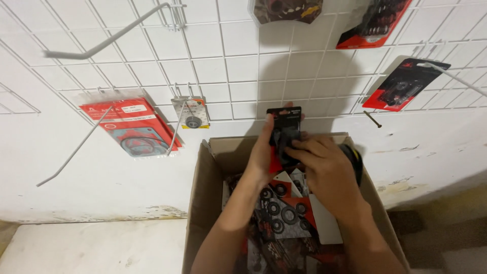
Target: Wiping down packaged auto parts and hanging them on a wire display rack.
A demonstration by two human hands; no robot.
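One white wire grid panel (228, 66) covers the wall beyond both hands, with long empty hooks jutting from it. One open cardboard box (203, 193) sits directly beneath the hands, packed with red-and-black carded packs of black rubber rings (284, 213). One red flat gasket pack (129, 127) hangs well to the left of the left hand. Two red-and-black blister packs (403, 83) hang up and to the right of the right hand, and another dark pack hangs above the hands. One small carded bearing pack (191, 113) hangs just left of the left hand. One small black blister pack (284, 132) is raised above the box, between both hands. Left hand (264, 152) grips its left edge, fingers behind it. Right hand (327, 170) clasps its lower right part, apparently with another dark item tucked under the palm, though that is unclear.
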